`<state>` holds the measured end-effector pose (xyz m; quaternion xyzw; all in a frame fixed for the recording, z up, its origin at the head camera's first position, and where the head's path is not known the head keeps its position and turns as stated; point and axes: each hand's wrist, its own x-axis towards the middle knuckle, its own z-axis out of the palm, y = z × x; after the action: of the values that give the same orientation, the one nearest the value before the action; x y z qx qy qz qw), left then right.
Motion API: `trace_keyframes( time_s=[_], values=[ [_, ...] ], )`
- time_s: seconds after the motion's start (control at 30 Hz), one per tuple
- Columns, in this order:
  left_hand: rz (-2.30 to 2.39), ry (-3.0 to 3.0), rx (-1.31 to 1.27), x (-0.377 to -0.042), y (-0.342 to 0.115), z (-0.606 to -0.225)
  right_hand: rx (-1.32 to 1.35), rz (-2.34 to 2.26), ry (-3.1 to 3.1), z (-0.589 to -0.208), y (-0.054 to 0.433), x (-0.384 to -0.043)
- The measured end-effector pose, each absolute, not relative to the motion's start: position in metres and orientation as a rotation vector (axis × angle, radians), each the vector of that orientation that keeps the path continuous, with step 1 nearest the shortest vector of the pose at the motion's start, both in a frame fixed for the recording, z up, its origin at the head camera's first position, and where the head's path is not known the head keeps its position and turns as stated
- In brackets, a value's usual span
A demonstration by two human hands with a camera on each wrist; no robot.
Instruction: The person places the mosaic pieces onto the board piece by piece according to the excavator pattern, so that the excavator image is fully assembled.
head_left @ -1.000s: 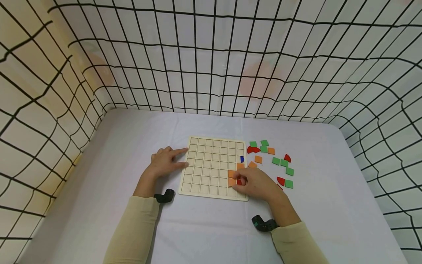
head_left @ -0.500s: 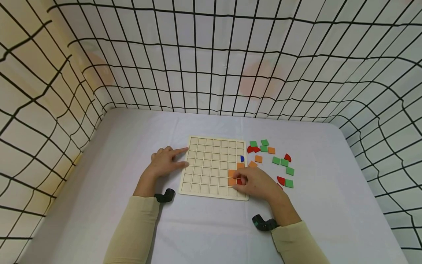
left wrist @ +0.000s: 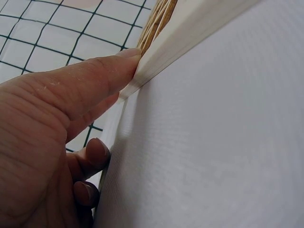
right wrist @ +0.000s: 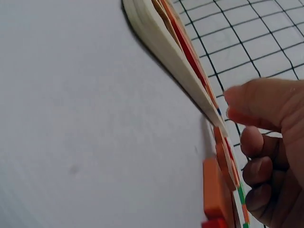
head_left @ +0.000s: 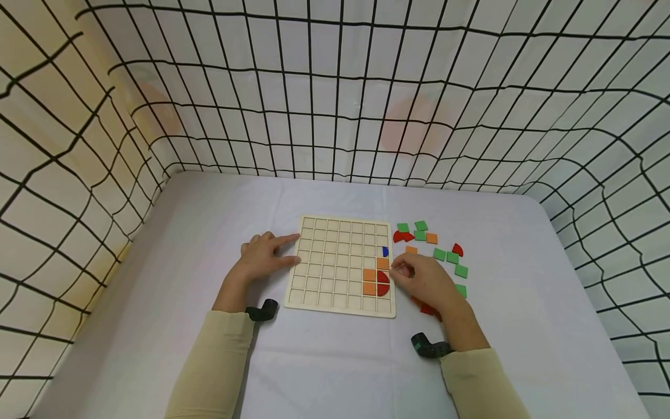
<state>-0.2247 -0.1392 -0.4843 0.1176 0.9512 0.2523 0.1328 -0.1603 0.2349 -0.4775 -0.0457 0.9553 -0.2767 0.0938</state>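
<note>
A pale wooden board with a grid of square cells lies on the table. My left hand touches its left edge with extended thumb and index finger; in the left wrist view the thumb lies against the rim. My right hand is just off the board's right edge, fingers curled, thumb and index tips close together; no piece shows between them. Near those tips on the board are two red quarter-circle pieces, orange square tiles and a small blue piece.
Loose green square tiles, red wedge pieces and an orange tile lie right of the board. More red pieces show below my right hand. A black wire grid surrounds the table's back and sides.
My right hand has moved right, off the board, uncovering the two red quarter-circle pieces in their cells. It now covers some loose pieces beside the board. My left hand stays where it was.
</note>
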Motion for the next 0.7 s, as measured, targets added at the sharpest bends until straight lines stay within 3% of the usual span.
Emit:
trace_keyframes(
  time_s=[0.33, 0.7],
  values=[
    [0.724, 2.758, 0.333, -0.226, -0.138, -0.485, 0.223, -0.865, 2.803, -0.473, 0.263, -0.162],
    [0.721, 2.76, 0.336, -0.226, -0.138, -0.485, 0.298, -0.767, 2.949, -0.476, 0.293, -0.164]
  ],
)
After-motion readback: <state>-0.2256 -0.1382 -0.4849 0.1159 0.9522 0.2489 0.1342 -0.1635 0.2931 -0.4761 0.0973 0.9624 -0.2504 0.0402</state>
